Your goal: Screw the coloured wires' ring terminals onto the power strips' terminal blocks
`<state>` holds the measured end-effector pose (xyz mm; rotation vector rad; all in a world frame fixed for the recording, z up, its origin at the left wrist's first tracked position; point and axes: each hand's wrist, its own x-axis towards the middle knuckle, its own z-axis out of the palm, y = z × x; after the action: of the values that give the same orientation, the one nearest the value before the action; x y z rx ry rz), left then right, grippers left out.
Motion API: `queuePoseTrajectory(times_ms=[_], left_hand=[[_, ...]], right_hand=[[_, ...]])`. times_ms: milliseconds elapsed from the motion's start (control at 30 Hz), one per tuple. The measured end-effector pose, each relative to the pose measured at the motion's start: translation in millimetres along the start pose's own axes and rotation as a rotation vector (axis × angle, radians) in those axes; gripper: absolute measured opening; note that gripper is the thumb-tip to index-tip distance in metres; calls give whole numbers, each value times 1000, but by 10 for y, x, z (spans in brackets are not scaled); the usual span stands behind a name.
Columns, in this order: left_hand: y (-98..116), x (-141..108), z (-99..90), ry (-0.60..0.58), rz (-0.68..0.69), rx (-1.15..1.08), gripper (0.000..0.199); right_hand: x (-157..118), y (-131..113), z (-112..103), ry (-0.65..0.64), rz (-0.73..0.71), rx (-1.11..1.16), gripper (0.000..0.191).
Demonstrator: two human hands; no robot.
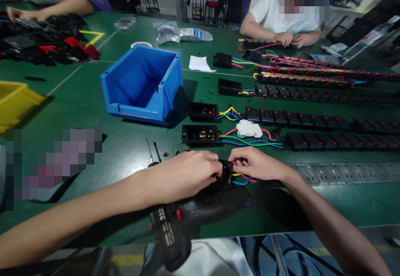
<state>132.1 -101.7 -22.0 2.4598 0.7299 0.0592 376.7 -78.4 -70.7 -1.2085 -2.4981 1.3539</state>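
My left hand (193,170) is closed, its fingertips curled into a small black plastic terminal box (228,172) whose inside they mostly cover. At that box's right end, my right hand (258,164) pinches by the point where the wires come in; the wire between its fingertips is largely hidden. Blue, yellow and red wires (242,181) run below the fingers toward a power strip (331,172) with grey sockets. Just under my left hand lies a black cordless screwdriver (170,230). Several small brass screws (177,152) lie beyond my left wrist.
An open blue bin (140,88) stands beyond my left arm. Several black power strips (340,140) with wired boxes (200,135) lie in rows ahead. A yellow bin (18,103) is at left. Two people work across the green table (125,155). A phone-like item is blurred.
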Motion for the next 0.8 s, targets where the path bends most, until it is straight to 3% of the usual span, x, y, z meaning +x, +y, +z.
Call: queuePoseTrajectory(times_ms=[333, 567, 800], left_hand=[[-77, 23, -40, 53, -12, 121, 13], [-6, -60, -148, -45, -49, 113, 14], [-49, -146, -120, -60, -136, 87, 16]], right_hand=[[2, 17, -13, 3, -15, -10, 15], [13, 37, -15, -6, 10, 10, 15], [11, 57, -25, 2, -13, -17, 14]])
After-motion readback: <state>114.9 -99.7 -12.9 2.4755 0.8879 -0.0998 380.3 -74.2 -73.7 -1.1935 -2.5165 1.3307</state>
